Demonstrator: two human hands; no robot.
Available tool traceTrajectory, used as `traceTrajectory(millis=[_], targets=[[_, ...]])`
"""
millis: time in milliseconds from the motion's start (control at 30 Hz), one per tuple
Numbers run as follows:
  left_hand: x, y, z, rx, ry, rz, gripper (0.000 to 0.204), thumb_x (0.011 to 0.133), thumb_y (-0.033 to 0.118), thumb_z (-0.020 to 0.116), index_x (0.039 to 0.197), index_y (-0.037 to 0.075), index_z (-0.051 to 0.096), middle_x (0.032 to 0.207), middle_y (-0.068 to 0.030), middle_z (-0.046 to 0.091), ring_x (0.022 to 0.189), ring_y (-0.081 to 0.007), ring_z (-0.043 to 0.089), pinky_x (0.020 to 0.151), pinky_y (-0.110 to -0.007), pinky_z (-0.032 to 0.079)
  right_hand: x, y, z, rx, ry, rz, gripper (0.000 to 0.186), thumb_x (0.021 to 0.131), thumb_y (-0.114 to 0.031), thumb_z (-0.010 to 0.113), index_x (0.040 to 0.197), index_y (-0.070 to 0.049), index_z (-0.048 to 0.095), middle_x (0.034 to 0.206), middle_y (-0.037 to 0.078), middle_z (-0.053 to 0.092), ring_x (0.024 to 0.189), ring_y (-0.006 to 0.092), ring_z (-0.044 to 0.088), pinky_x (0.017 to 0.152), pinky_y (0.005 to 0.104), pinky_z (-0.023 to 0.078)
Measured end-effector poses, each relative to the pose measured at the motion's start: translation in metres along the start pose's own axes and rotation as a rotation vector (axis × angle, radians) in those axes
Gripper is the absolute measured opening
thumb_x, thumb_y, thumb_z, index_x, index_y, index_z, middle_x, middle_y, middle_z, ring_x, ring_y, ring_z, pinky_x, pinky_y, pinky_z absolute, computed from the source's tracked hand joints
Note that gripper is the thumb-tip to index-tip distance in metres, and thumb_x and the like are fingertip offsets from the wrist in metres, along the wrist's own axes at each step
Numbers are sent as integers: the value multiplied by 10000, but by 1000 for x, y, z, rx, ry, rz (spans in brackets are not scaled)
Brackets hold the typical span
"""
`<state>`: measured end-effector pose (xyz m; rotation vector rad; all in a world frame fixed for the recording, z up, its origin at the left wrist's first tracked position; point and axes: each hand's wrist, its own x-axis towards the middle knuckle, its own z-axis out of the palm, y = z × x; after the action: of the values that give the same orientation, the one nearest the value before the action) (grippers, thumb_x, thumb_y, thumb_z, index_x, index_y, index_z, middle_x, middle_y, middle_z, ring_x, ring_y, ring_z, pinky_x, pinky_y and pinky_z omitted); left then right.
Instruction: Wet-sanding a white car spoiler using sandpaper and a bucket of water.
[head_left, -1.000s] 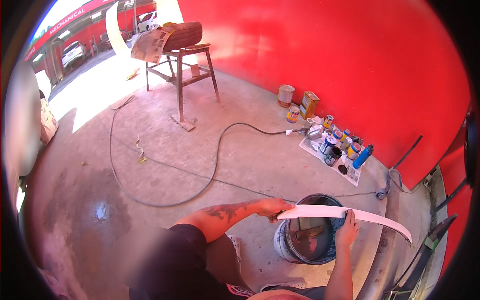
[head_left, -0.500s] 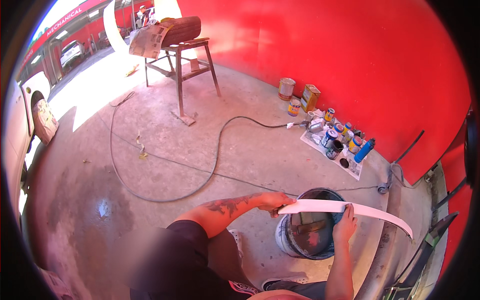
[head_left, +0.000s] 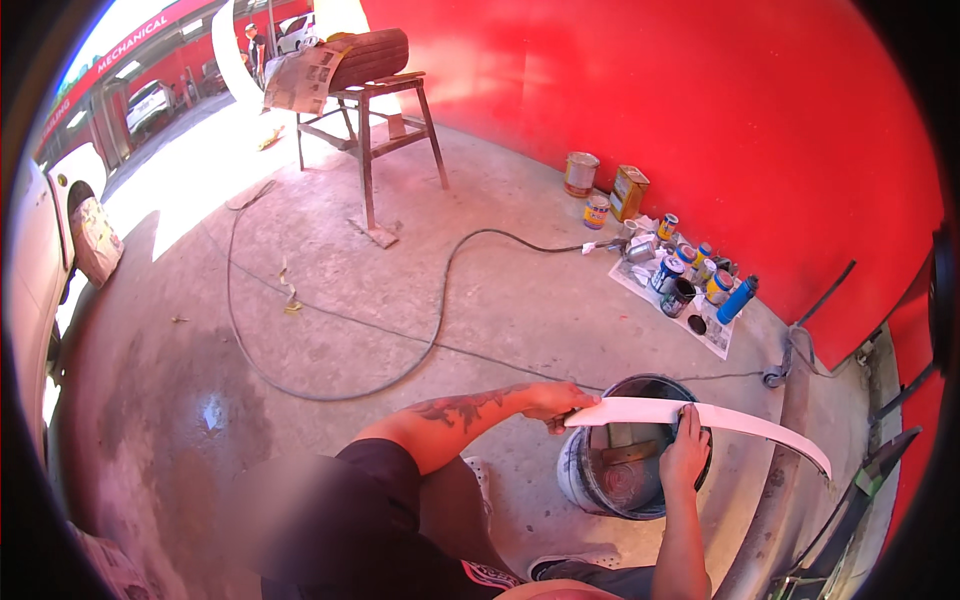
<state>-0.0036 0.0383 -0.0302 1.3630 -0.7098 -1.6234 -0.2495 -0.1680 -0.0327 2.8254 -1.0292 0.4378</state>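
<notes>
Left hand (head_left: 556, 404) clamps the curved white strip (head_left: 745, 422) above the bucket (head_left: 576, 478); right hand (head_left: 684, 456) touches it, fingers bent, grip unclear. Steady support should limit flexing.

Left grip (head_left: 556, 403) on end of white strip (head_left: 745, 420), right grip (head_left: 684, 452) midway along; bucket (head_left: 572, 477) beneath; cans (head_left: 581, 176) near red wall (head_left: 700, 110).

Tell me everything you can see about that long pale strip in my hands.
The pale strip is long, slim and bowed, whitish-pink and smooth-looking, with a thin dark edge near its right end; its material is unclear. The left hand grips its left end, and the right hand touches it farther along. It spans above the bucket, its free end curving toward the picture's lower right.
</notes>
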Motion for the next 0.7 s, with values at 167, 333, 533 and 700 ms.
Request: traceTrajectory(millis=[167,333,533,700], targets=[[4,-1,1,16,9,24,490,1046,499,467,1114,53,658,707,-44,568,519,-160,541,522,-328,465,15,58,13,-16,29,136,696,814,23,575,1478,-145,449,1549,-27,421,1108,318,542,922,446,448],[3,1,1,9,-8,13,487,1049,497,461,1114,54,655,709,-42,571,525,-159,546,523,-322,468,8,23,13,-11,39,26,705,801,25,601,1473,-124,449,1555,-18,410,1171,334,527,976,443,439],[-2,2,3,17,9,19,479,1051,492,458,1121,60,653,717,-43,571,531,-156,549,524,-325,469,13,33,3,-29,69,61,660,832,19,564,1462,-146,458,1510,-22,463,1188,310,529,926,460,457],[5,-1,1,32,8,4,482,1053,492,451,1136,62,652,723,-40,562,536,-154,547,526,-326,468,16,38,6,-7,-45,162,688,807,33,587,1464,-122,455,1529,6,442,1218,329,514,926,454,461]])
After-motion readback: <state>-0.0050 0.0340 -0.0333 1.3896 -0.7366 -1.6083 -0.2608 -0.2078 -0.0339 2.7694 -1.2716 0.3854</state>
